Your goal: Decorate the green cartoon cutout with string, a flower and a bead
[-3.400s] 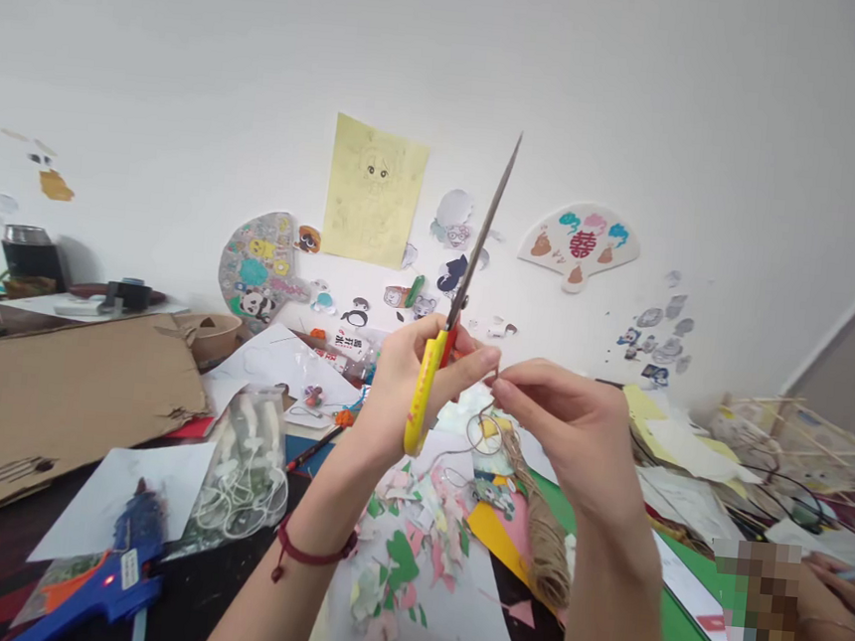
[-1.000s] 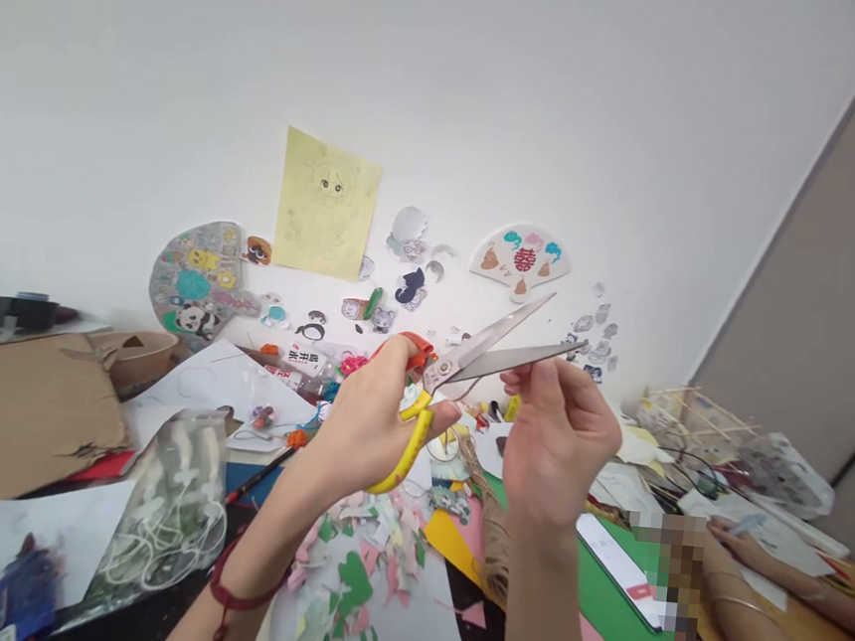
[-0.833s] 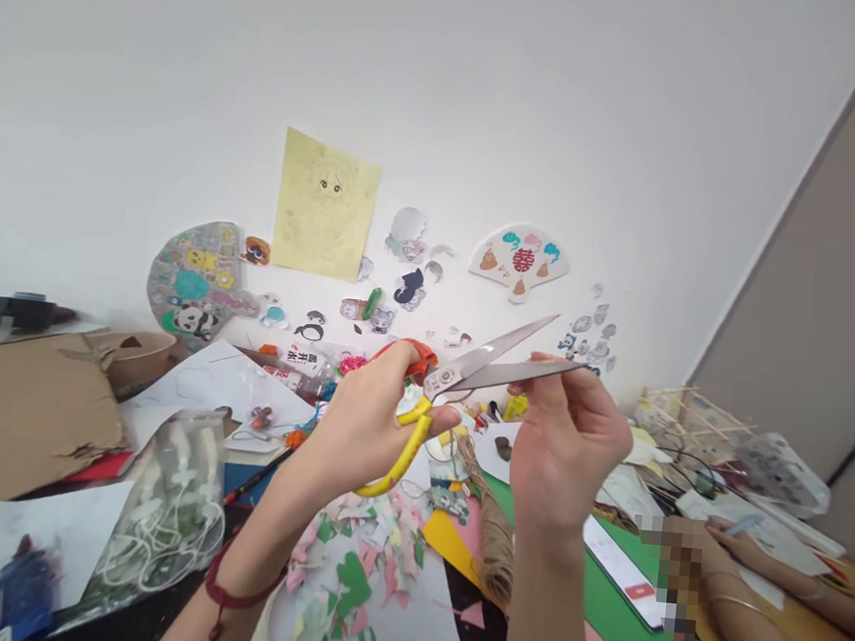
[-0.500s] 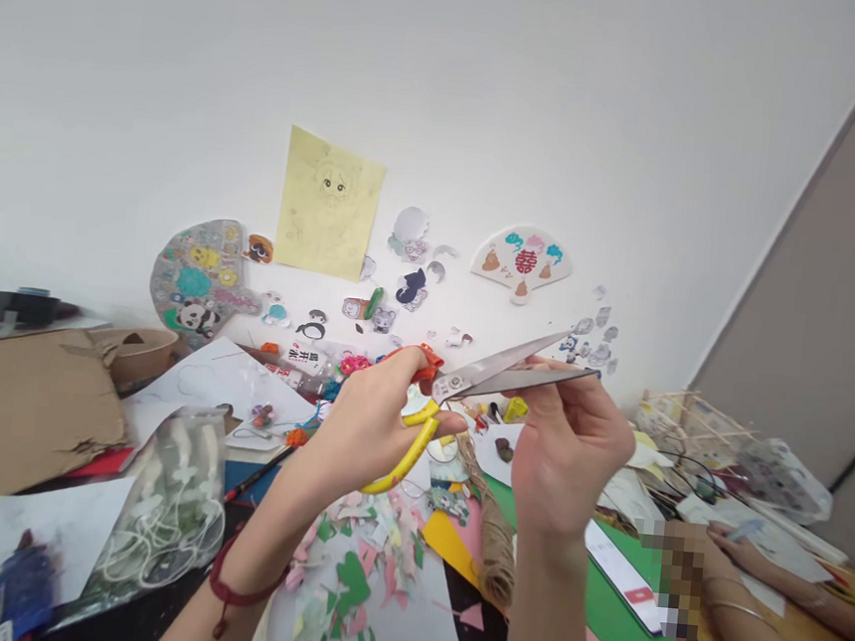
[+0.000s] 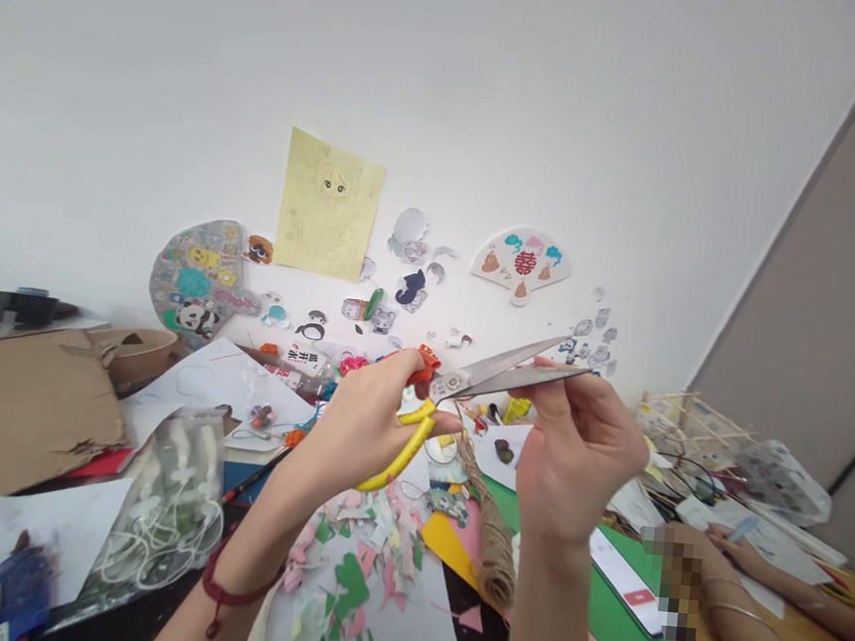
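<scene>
My left hand (image 5: 363, 420) grips the yellow and red handles of a pair of scissors (image 5: 467, 384), blades pointing right and slightly apart. My right hand (image 5: 577, 448) is raised beside the blades, its fingertips pinched at the lower blade near the tip; whatever thin piece it pinches is too small to make out. Below the hands a strand of jute twine (image 5: 494, 541) hangs down to a bundle on the table. A red cord bracelet (image 5: 229, 582) circles my left wrist.
Paper scraps (image 5: 352, 573) litter white paper below my hands. A bag of white cord (image 5: 172, 503) and a blue glue gun (image 5: 10, 593) lie left, cardboard (image 5: 16, 409) beyond. Coloured sheets (image 5: 617, 626) and another person's arm (image 5: 755, 589) are right. Stickers and a paper fan (image 5: 523, 259) cover the wall.
The scissors swung from upright to pointing right. Over the last second the blades narrowed toward shut while my right hand stayed pinched at the lower blade.
</scene>
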`<state>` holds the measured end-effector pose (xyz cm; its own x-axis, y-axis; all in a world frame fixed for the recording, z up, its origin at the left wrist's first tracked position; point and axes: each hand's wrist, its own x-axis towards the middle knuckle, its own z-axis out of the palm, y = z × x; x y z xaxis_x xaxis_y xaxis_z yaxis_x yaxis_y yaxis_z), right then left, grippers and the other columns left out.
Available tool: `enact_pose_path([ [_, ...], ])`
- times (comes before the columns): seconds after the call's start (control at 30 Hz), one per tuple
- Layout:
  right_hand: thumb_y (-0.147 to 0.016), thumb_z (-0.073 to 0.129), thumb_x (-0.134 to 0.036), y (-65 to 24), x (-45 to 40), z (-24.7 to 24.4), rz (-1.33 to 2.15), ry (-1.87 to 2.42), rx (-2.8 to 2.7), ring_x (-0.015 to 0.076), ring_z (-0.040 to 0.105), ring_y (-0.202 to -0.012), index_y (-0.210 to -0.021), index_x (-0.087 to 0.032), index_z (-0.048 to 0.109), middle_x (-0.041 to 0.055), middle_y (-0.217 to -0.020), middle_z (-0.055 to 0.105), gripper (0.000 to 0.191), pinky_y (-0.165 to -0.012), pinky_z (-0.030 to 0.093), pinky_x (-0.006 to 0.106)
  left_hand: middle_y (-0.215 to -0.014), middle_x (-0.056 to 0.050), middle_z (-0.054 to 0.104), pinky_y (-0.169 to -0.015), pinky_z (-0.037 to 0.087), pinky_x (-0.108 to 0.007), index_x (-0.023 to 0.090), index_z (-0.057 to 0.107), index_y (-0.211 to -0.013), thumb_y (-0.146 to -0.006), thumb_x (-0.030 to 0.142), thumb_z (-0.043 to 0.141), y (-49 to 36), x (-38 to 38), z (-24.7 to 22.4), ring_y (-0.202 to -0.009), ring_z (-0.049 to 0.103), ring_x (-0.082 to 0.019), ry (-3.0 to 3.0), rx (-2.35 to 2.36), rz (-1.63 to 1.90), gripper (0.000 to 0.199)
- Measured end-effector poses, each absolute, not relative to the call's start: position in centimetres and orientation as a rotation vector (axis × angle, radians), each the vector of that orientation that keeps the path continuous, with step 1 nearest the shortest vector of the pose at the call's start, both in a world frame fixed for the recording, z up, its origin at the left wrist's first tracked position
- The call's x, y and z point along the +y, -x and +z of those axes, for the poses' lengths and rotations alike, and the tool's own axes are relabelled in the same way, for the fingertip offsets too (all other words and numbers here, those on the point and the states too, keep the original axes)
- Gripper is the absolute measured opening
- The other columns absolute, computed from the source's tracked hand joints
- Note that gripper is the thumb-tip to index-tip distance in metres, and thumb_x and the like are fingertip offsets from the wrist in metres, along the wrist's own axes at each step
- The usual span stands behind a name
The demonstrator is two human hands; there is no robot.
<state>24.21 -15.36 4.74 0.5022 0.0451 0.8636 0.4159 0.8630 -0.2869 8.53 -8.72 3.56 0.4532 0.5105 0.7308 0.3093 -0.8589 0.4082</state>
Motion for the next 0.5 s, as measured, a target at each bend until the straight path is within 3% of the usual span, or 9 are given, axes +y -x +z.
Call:
enact_pose_path([
  [0.5, -0.078, 0.077, -0.019, -25.2, -16.1, 5.4, -0.352, 0.482, -0.983, 0.0156, 0.07, -0.067, -0.084, -0.018, 0.076, 0.0013, -0.074, 0.074, 0.006, -0.061, 0.059, 0.03, -0.062, 0.007, 0.041, -0.057, 0.025, -0.023, 0.02, 0.042, -0.073, -0.079, 0.04, 0.068, -7.4, -8.4, 4.2, -0.058, 0.034, -0.01, -2.47, 0.67, 1.274, 0.034],
])
